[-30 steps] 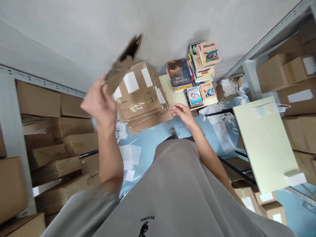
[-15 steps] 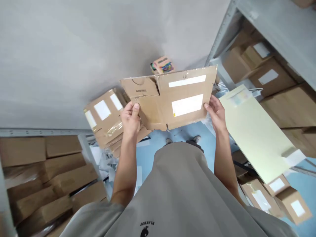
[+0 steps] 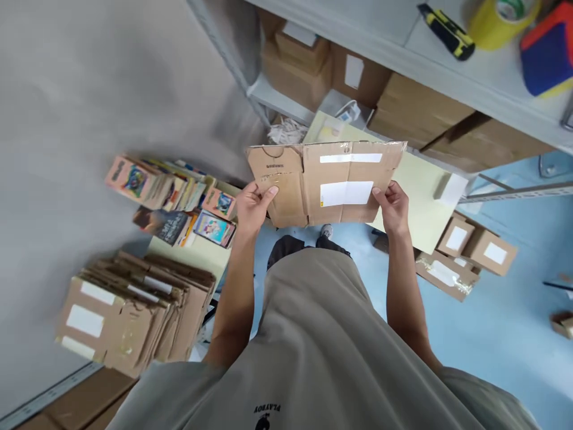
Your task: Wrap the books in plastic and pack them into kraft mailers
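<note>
A flattened cardboard box (image 3: 286, 203) is held up in front of my body, with two white labels on its right half and a cut-out flap at its upper left. My left hand (image 3: 254, 208) grips its left edge, thumb on the near face. At the right edge my right hand (image 3: 392, 206) holds it the same way, its thumb beside the larger label. The fingers behind the cardboard are partly hidden. Beyond and to the right of the box lies a pale yellow tabletop (image 3: 416, 203), partly covered by it.
Flattened boxes (image 3: 134, 316) lean in a stack at the left, below piles of books (image 3: 179, 200). Cartons fill a grey shelf (image 3: 380, 36), with a utility knife (image 3: 447, 33) and yellow tape (image 3: 501, 24) on top. Closed cartons (image 3: 477, 245) stand on the blue floor (image 3: 474, 334) at right.
My view and body have turned to the right, bringing the yellow tabletop behind the flattened box and the books into view at left. Both hands keep hold of the cardboard, now slightly bent.
</note>
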The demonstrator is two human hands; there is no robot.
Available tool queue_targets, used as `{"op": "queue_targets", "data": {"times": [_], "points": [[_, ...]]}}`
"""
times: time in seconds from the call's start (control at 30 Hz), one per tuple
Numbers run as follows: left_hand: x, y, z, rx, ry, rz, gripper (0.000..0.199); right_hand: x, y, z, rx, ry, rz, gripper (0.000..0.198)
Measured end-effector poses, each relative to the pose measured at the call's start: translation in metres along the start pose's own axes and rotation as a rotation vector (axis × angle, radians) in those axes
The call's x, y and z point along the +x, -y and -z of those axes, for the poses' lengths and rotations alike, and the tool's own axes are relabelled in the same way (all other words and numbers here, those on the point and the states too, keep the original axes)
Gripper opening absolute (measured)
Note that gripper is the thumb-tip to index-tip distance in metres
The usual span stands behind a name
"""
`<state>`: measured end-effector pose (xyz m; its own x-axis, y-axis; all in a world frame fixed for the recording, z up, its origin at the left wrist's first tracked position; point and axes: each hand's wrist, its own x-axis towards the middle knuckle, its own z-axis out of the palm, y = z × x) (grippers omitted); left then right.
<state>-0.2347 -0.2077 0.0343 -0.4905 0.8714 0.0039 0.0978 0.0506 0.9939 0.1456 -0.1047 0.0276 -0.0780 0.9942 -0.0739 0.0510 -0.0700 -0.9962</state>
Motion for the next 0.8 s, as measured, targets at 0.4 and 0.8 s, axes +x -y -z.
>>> {"op": "queue_targets", "data": {"times": [0.4,0.8], "points": [[0.087,0.065,-0.134,0.107,0.466,0.103,0.053,0.016,-0.062,0.083,-0.095,-0.245,-0.135,0.062],[0.137,0.088,-0.205,0.108,0.850,0.193,0.048,0.026,-0.064,0.044,-0.120,-0.278,-0.305,0.070]]}}
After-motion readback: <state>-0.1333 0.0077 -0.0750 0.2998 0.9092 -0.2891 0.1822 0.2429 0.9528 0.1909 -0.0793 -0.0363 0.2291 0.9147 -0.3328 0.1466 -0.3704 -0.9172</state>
